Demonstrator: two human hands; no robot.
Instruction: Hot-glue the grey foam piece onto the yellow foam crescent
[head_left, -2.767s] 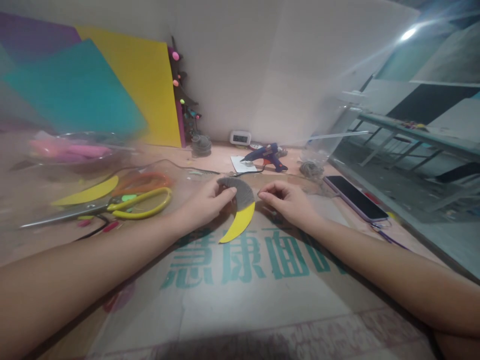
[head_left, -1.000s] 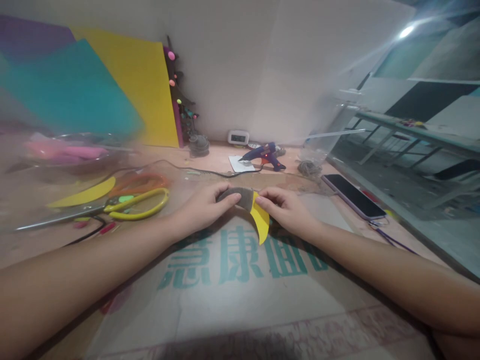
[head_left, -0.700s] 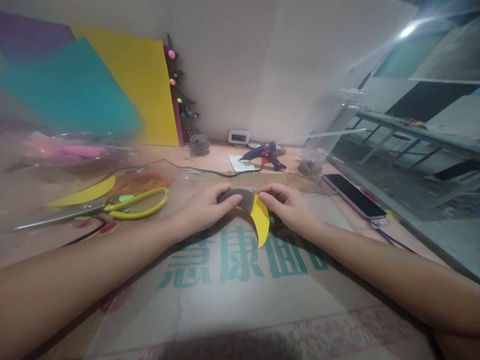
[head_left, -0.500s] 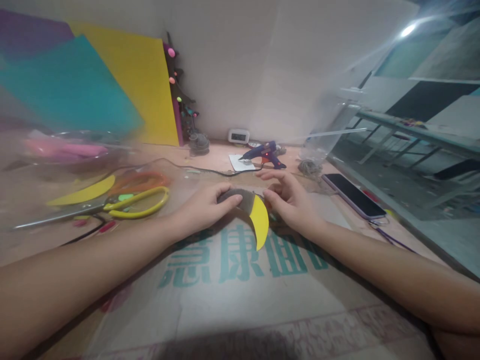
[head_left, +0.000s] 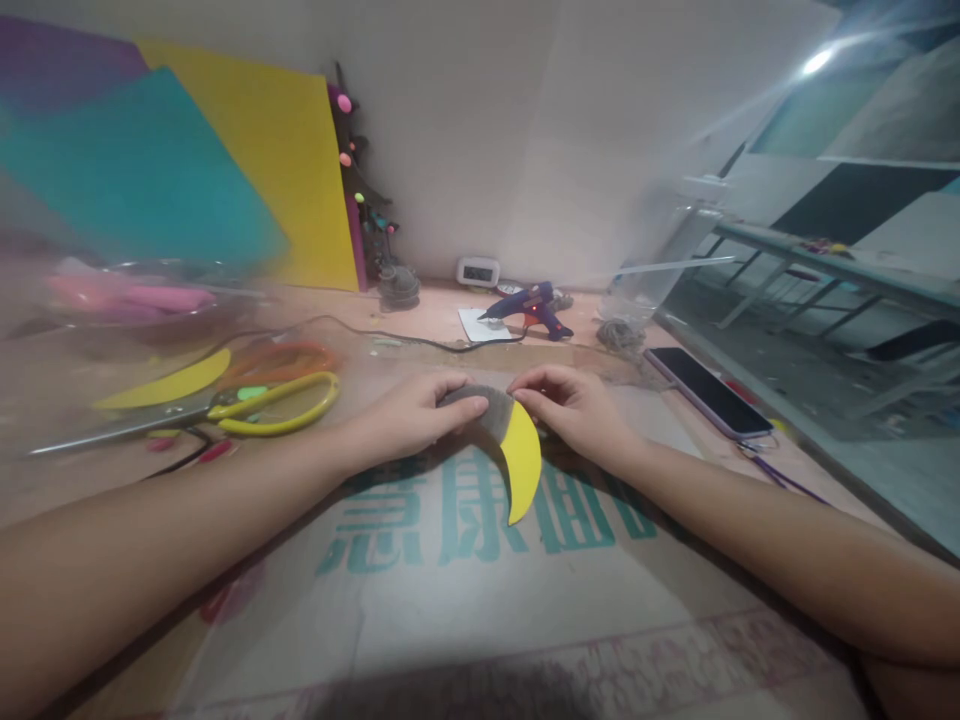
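Observation:
A yellow crescent-shaped piece (head_left: 523, 465), seemingly stiff foam or card, is wound with grey yarn (head_left: 491, 410) over its upper left part. My left hand (head_left: 427, 412) is closed round the wound end, thumb on top and fingers behind. At the border between grey and yellow, my right hand (head_left: 566, 405) pinches the yarn between thumb and forefinger; the strand itself is barely visible. The bare yellow tip points down toward me, above a printed board (head_left: 480, 600) with green characters.
Yellow-handled scissors (head_left: 277, 405) and another yellow crescent (head_left: 172, 385) lie at left. Behind my hands are a glue gun (head_left: 532, 305) on a white card, its cord, a small clock (head_left: 478, 271) and a grey yarn ball (head_left: 621, 335). A phone (head_left: 709, 390) rests near the right edge.
My right hand's fingers have closed from a looser, raised pose into a pinch at the crescent's wound border. The crescent has shifted slightly down, showing more of its yellow face.

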